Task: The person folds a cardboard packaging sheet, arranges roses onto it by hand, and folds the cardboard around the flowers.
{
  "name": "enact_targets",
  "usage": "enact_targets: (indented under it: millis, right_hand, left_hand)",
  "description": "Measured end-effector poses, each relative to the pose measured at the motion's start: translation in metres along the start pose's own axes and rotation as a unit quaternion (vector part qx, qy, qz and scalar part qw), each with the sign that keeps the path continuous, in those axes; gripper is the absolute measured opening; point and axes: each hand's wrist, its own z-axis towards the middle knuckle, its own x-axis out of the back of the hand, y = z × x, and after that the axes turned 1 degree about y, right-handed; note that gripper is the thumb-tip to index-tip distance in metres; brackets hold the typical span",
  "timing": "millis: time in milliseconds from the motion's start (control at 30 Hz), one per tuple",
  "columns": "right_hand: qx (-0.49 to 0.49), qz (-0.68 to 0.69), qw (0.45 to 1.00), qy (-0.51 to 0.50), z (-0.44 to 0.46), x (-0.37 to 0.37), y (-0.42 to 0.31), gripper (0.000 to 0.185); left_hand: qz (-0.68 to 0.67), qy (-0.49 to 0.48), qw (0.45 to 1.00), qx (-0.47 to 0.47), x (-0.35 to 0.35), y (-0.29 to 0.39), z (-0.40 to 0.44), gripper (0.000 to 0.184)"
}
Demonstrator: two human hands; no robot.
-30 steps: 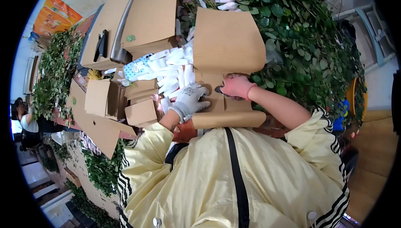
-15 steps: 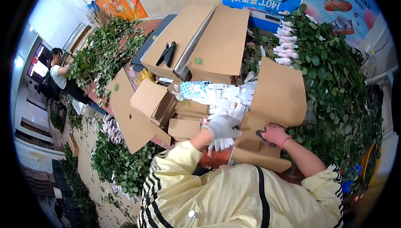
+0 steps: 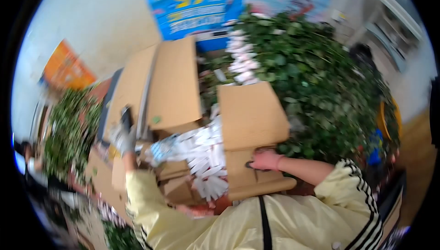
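A large brown cardboard sheet (image 3: 252,117) lies directly in front of the person, close to the waist. Its far panel is broad and smooth, with a band of fine parallel ridges along the near side; the middle section lies lower, and the near edge curves up into a rounded lip beside the pale yellow jacket (image 3: 220,229) with black-and-white striped sleeves.

The right hand, in a pink glove with dark fingertips (image 3: 266,159), rests on the middle section of the sheet, its fingers partly curled and touching the cardboard; whether they pinch it cannot be told.

The left hand, in a whitish-grey glove (image 3: 122,140), is stretched out to the far left, at the near end of a black stapler-like tool (image 3: 127,117) over a tall stack of brown cardboard (image 3: 174,82). The picture is blurred here, so I cannot tell whether the fingers close around the tool or only touch it.

Between the hands, just left of the sheet, lies a spread of slim white pieces (image 3: 201,144), with a light blue patterned object (image 3: 166,149) at their left end. A dense heap of green leafy stems (image 3: 316,80) fills the area right of the sheet.
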Motion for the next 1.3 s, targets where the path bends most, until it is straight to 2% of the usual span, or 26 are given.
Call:
enact_targets:
  millis: [33, 67, 100, 133, 167, 200, 233, 300, 367, 400, 433, 467, 500, 533, 567, 600, 667, 700, 733, 800, 900, 1000, 1133, 1200, 1267, 1300]
  right_hand:
    - [0.009, 0.011, 1.0, 0.026, 0.006, -0.009, 0.006, 0.05]
    - [-0.007, 0.029, 0.999, -0.017, 0.0, 0.004, -0.002, 0.05]
    - [-0.018, 0.046, 0.997, -0.064, -0.009, 0.018, -0.007, 0.051]
    - [-0.034, 0.058, 0.996, -0.059, -0.014, 0.015, -0.006, 0.051]
    - [0.03, -0.001, 0.999, -0.029, -0.019, 0.013, -0.003, 0.052]
    - [0.097, -0.063, 0.993, 0.001, -0.022, 0.014, 0.0, 0.052]
    - [0.152, -0.141, 0.978, 0.011, -0.032, 0.02, 0.0, 0.044]
    - [0.268, -0.08, 0.96, -0.001, -0.073, 0.067, -0.01, 0.033]
    - [0.384, 0.06, 0.921, -0.03, -0.087, 0.115, 0.007, 0.029]
    - [0.369, 0.223, 0.885, -0.176, -0.103, 0.164, -0.001, 0.04]
    - [0.335, 0.383, 0.83, -0.227, -0.106, 0.193, 0.009, 0.052]
    - [0.372, 0.437, 0.8, -0.175, -0.094, 0.219, 0.021, 0.054]
    - [0.412, 0.494, 0.765, -0.038, -0.075, 0.234, 0.031, 0.04]
    - [0.403, 0.515, 0.755, 0.044, -0.045, 0.249, 0.045, 0.033]
    - [0.35, 0.377, 0.824, 0.239, 0.0, 0.262, 0.074, 0.029]
    - [0.275, 0.216, 0.838, 0.419, 0.042, 0.272, 0.103, 0.026]
    - [0.111, 0.127, 0.869, 0.466, 0.088, 0.299, 0.136, 0.041]
    - [0.027, 0.016, 0.869, 0.494, 0.097, 0.31, 0.141, 0.044]
    - [-0.058, -0.094, 0.852, 0.512, 0.108, 0.319, 0.146, 0.046]
    - [-0.113, -0.196, 0.833, 0.505, 0.141, 0.335, 0.171, 0.049]
    - [-0.157, -0.237, 0.81, 0.513, 0.174, 0.353, 0.193, 0.023]
    - [-0.255, -0.287, 0.798, 0.465, 0.198, 0.354, 0.217, 0.031]
    - [-0.262, -0.365, 0.782, 0.431, 0.21, 0.359, 0.246, 0.027]
    - [-0.234, -0.363, 0.82, 0.375, 0.205, 0.369, 0.248, 0.023]
    - [-0.225, -0.407, 0.744, 0.479, 0.27, 0.382, 0.346, 0.02]
    - [-0.206, -0.419, 0.74, 0.484, 0.262, 0.392, 0.351, 0.019]
  left_hand:
    - [-0.087, 0.165, 0.98, -0.067, 0.018, 0.022, -0.015, 0.051]
    - [-0.28, 0.164, 0.94, -0.103, 0.051, 0.052, -0.03, 0.039]
    - [-0.534, -0.032, 0.845, 0.007, 0.086, 0.087, -0.052, 0.031]
    - [-0.647, -0.12, 0.753, -0.023, 0.093, 0.103, -0.077, 0.028]
    - [-0.611, -0.123, 0.76, -0.184, 0.112, 0.122, -0.097, 0.027]
    - [-0.635, -0.133, 0.703, -0.291, 0.133, 0.153, -0.106, 0.029]
    - [-0.525, -0.086, 0.75, -0.393, 0.14, 0.17, -0.113, 0.034]
    - [-0.489, -0.093, 0.748, -0.44, 0.141, 0.203, -0.123, 0.044]
    - [-0.431, -0.103, 0.759, -0.477, 0.148, 0.239, -0.12, 0.051]
    - [-0.369, -0.114, 0.765, -0.515, 0.149, 0.253, -0.12, 0.058]
    - [-0.368, -0.113, 0.768, -0.512, 0.142, 0.263, -0.124, 0.058]
    - [-0.33, -0.142, 0.782, -0.51, 0.129, 0.273, -0.127, 0.063]
    - [-0.293, -0.17, 0.793, -0.506, 0.119, 0.282, -0.128, 0.069]
    - [-0.291, -0.166, 0.796, -0.504, 0.112, 0.287, -0.129, 0.069]
    - [-0.274, -0.218, 0.8, -0.486, 0.106, 0.291, -0.131, 0.067]
    - [-0.258, -0.269, 0.802, -0.466, 0.101, 0.293, -0.133, 0.064]
    - [-0.269, -0.257, 0.81, -0.453, 0.097, 0.294, -0.135, 0.057]
    - [-0.269, -0.257, 0.808, -0.456, 0.097, 0.293, -0.134, 0.054]
    - [-0.27, -0.258, 0.806, -0.459, 0.098, 0.293, -0.133, 0.051]
    - [-0.269, -0.261, 0.808, -0.455, 0.1, 0.295, -0.13, 0.049]
    - [-0.256, -0.258, 0.81, -0.461, 0.102, 0.297, -0.127, 0.048]
    - [-0.262, -0.29, 0.803, -0.449, 0.101, 0.299, -0.124, 0.049]
    - [-0.273, -0.288, 0.808, -0.436, 0.1, 0.302, -0.124, 0.048]
    - [-0.276, -0.284, 0.807, -0.438, 0.097, 0.302, -0.125, 0.048]
    - [-0.277, -0.276, 0.808, -0.442, 0.096, 0.302, -0.124, 0.048]
    - [-0.276, -0.273, 0.808, -0.443, 0.096, 0.302, -0.124, 0.048]
